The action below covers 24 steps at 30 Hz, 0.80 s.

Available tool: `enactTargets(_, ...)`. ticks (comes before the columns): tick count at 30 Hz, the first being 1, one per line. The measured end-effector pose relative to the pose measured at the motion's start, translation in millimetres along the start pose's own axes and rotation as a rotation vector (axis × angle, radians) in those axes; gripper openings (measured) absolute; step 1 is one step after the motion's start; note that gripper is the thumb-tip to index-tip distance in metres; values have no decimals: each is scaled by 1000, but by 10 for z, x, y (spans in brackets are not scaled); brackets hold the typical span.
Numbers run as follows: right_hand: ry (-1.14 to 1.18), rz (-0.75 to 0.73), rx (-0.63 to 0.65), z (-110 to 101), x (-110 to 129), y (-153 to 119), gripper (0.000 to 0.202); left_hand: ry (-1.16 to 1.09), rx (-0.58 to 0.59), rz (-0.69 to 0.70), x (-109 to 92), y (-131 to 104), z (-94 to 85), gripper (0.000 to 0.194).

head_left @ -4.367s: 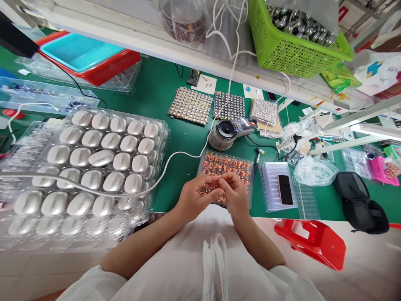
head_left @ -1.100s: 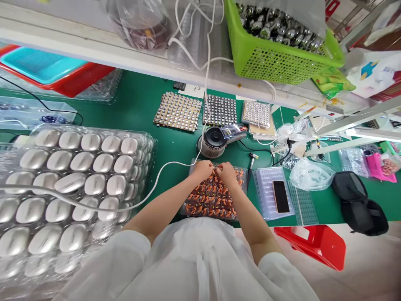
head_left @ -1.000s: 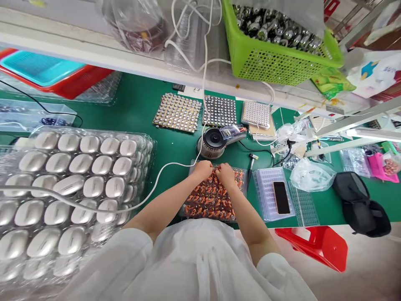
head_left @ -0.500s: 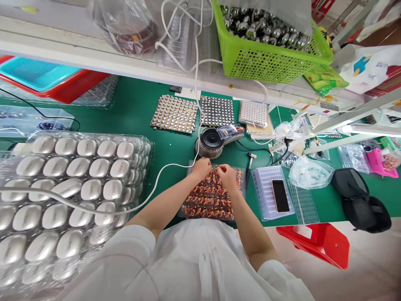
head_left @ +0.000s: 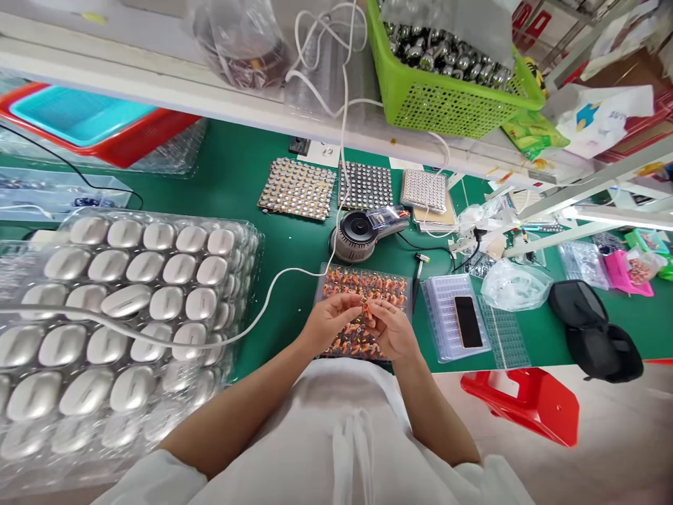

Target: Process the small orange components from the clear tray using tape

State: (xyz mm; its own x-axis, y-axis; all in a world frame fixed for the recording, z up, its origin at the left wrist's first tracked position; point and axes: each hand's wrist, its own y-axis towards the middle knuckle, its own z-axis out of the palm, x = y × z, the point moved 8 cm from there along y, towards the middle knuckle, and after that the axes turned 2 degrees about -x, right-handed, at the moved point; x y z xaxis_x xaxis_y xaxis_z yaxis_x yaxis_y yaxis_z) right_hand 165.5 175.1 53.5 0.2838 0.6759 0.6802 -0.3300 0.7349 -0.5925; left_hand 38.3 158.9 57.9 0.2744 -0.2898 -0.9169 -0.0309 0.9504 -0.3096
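Drawn back, left hand point(head_left: 327, 325) and right hand point(head_left: 395, 332) pinched one small orange part point(head_left: 366, 308), unplaced, above a well-filled clear plastic tray point(head_left: 320, 286).

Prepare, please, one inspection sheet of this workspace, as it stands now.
Surface: green table, crowded with trays and parts.
Work items: tray of orange parts before the person; one small orange piece between the hands.
Clutter: phone on clear trays; plastic bag and open black case further right.
Hands: left hand and right hand meet at the orange piece; which grips it, unclear.
Cables: white cable crosses before the silver pieces.
Surroundings: overhead shelf bears a green basket.
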Motion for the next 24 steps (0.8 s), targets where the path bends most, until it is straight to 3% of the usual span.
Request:
enactTargets(4,-11,2,34,147,-50,-95,18,-32,-102,-32,-40,-161,-98,33)
enactTargets(10,-127,-9,46,241,-224,-151,19,16,-196,38,-129,-289,-229,26)
enactTargets(14,-331,-60,94,242,-278,-78,23,106,-220,81,-128,-334,-333,22)
enactTargets(16,-602,-191,81,215,-131,40,26,175,-257,84,-102,-351,-432,23)
enactTargets(19,-1157,-489,-32,232,302,319,29,221,-311,58,-28,-360,-590,24)
enactTargets(24,-1471,-652,-67,482,986,1115,23,158,-301,-31,140,-301,-677,27)
